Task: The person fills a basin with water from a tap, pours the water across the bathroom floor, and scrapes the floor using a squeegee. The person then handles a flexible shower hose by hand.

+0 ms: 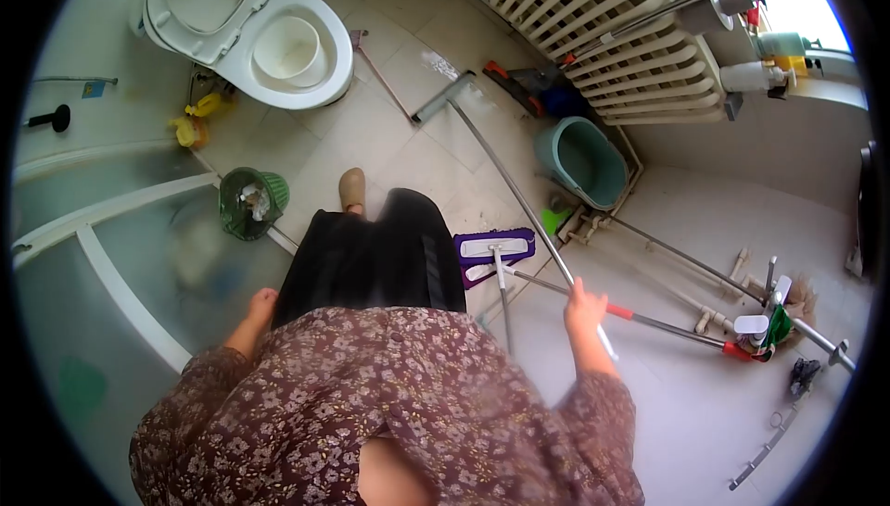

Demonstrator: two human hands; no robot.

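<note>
My right hand (585, 309) is wrapped round the metal pole of a floor squeegee (505, 177). The pole slants up and left, and the grey squeegee head rests on the tiled floor between the toilet and the radiator. A wet, shiny patch lies just beyond the head. At my left hip, close to the black trousers, my left hand (262, 305) hangs with its fingers curled in, and nothing shows in it. Near my right leg stand flat mops with purple pads (495, 245); one has a red-gripped handle running right, below my right hand.
A toilet (324, 66) with a white bucket (289, 50) in its bowl stands ahead left. A green waste basket (232, 200) is beside the frosted shower panel (139, 256). On the right are a teal tub (581, 165), a white radiator (640, 70) and wall pipes (681, 256).
</note>
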